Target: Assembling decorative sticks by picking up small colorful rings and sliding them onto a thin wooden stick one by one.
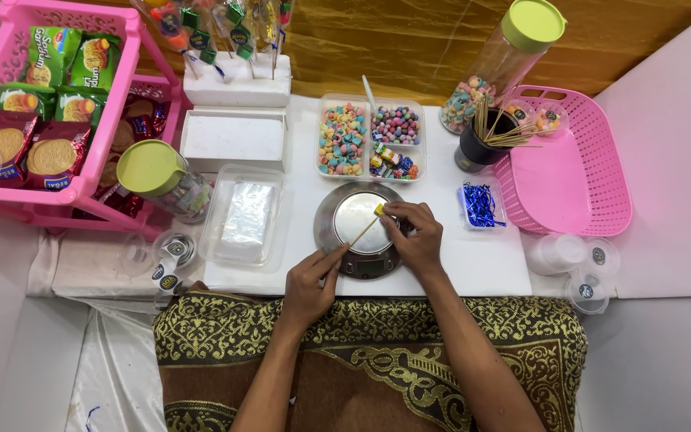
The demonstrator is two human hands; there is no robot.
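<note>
**A yellow sweet goes onto the skewer, above the scale**

The left hand (309,286) pinches the lower end of a thin wooden skewer (361,233), its grip narrow and closed on the stick. The skewer slants up and to the right across the round steel kitchen scale (359,230) on the white worktop (481,264). At the skewer's upper tip sits a small yellow cube-shaped sweet (379,210), and the right hand (414,238) has its fingertips closed around that sweet, just over the scale's pan.

By the look of it, the step in hand is threading: the sweet is at the tip and not yet pushed down the stick. The next move seems to call for a steady left hand while the right slides the piece along, straight on the stick's axis so the soft sweet does not split.

Just beyond the scale lies a clear divided plastic tray of coloured sweets (371,138); a dark cup of spare wooden sticks (481,141) stands to the right, beside a pink plastic basket (601,152).
</note>
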